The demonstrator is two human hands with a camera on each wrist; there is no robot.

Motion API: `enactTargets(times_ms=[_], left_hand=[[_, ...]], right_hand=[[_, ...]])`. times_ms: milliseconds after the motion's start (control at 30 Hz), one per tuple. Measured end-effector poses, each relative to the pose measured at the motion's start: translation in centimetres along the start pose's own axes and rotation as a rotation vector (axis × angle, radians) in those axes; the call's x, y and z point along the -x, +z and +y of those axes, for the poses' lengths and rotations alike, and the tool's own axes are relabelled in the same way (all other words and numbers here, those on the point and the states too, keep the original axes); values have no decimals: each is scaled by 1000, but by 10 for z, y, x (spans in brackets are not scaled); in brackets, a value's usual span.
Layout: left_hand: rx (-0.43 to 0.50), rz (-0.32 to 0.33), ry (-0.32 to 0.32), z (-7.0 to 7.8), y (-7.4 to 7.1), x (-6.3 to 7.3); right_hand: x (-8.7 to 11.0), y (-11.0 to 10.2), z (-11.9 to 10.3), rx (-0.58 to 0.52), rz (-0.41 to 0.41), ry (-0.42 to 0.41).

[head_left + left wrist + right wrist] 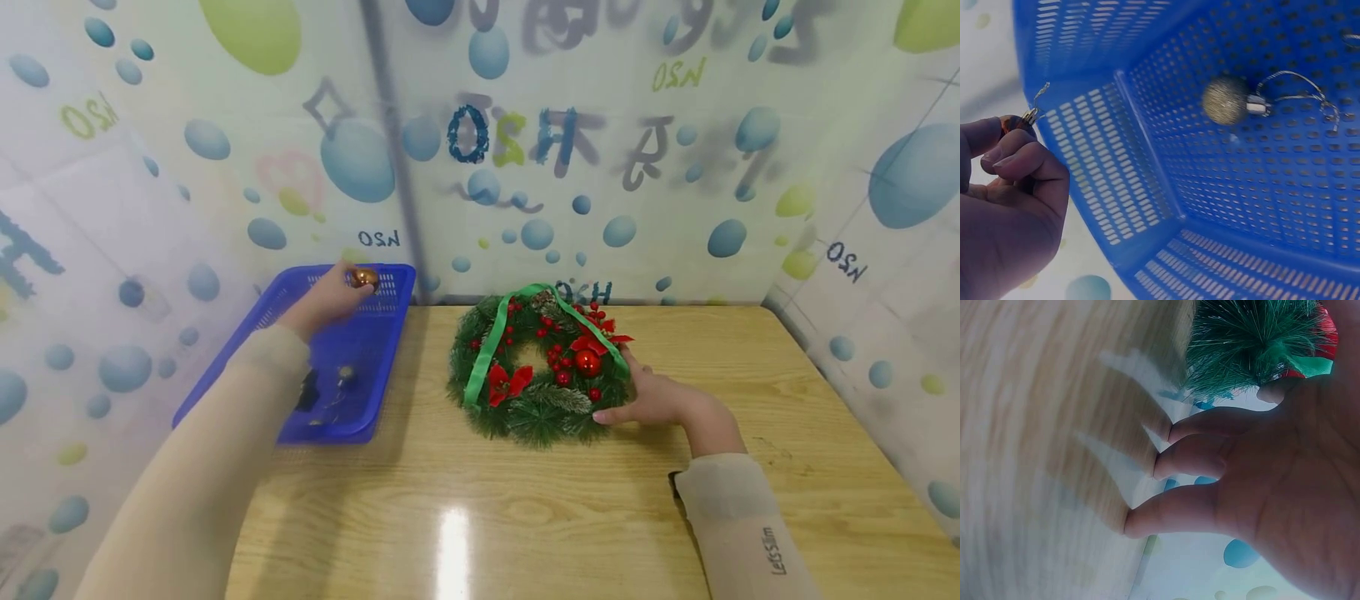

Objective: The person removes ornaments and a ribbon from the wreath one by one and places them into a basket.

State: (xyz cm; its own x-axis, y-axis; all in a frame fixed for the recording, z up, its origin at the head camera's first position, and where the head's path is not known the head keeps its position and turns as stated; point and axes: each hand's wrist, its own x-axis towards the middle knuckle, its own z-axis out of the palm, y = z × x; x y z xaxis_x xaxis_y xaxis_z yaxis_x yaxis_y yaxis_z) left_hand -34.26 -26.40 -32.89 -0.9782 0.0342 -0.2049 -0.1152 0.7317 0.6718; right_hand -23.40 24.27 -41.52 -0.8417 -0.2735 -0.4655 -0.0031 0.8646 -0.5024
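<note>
Above the far part of the blue basket [390, 367], my left hand [330, 302] pinches a shiny copper-coloured ball ornament [365, 277]. Its silver cap and thread loop point away from the fingers in the left wrist view. A glittery gold ball ornament [1225, 100] with a thread loop lies in the basket. My right hand [663, 398] is at the right edge of a green Christmas wreath [540, 417], thumb against the greenery. Several of its fingertips [1138, 522] rest on the table in the right wrist view. The wreath carries a red ball [587, 362], red flowers [508, 383], berries and a green ribbon [491, 346].
The basket stands at the left of the wooden table [525, 517], left of the wreath. A dark item [307, 392] lies inside it, partly hidden by the left forearm. A patterned curtain [525, 183] rises behind the table and along both sides.
</note>
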Motion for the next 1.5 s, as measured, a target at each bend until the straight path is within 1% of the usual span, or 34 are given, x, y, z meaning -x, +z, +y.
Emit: enactTargets(times_ms=[100, 267, 400, 533, 667, 767, 933, 1033, 1133, 1267, 1333, 1400, 1500], left_hand=[[-18, -12, -13, -11, -1, 0], [9, -39, -22, -27, -1, 2], [46, -51, -44, -33, -2, 3], [78, -92, -56, -36, -5, 5], [87, -115, -99, -46, -12, 3], [107, -115, -121, -53, -15, 6], [206, -116, -127, -54, -15, 18], [210, -109, -139, -58, -14, 20], [216, -106, -157, -65, -13, 19], [233, -105, -170, -76, -13, 12], [238, -100, -172, -80, -13, 9], [236, -89, -167, -81, -14, 8], [264, -65, -172, -78, -14, 6]], right_hand=[[0, 0, 0, -2, -5, 0], [-2, 2, -1, -10, -6, -2], [-2, 3, -2, -11, -4, -2], [-1, 4, -1, -12, -4, 1], [0, 4, 1, -10, 2, 0], [1, 5, 1, -11, 5, 1], [2, 4, -2, -23, 3, 3], [1, 3, -2, -18, 4, 5], [0, 3, -2, -12, 1, 12], [-2, 4, -1, -16, -2, 14], [-2, 4, -1, -16, 0, 12], [-2, 3, 0, -17, 2, 8], [-2, 3, 0, -19, 3, 5]])
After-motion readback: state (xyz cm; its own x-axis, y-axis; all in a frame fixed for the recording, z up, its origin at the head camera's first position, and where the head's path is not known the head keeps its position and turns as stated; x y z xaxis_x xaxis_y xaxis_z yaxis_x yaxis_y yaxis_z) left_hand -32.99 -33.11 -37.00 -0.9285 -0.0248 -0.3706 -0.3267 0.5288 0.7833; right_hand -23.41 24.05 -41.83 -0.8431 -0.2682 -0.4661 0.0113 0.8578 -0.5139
